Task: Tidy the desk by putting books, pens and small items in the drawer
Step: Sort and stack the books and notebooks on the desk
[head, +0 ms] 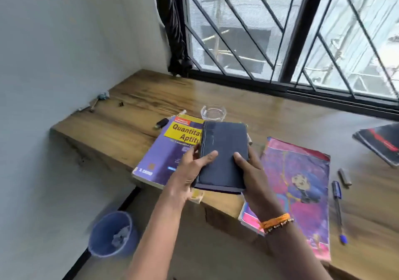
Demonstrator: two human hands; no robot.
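Now I am holding the dark blue book (223, 154) with my left hand (190, 167) and right hand (248, 167), above the desk (129, 111); next I am needing the drawer, not visible.

Bare table (140, 98) lay open at the far left. The purple book (164, 154), glass dish (213, 112) and pink book (302, 182) crowded the near edge.

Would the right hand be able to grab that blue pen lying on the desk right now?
Probably not straight away. The right hand and left hand both hold the dark blue book, so the grip is taken. The blue pen lies uncovered on the desk beside the pink book; nothing blocks it.
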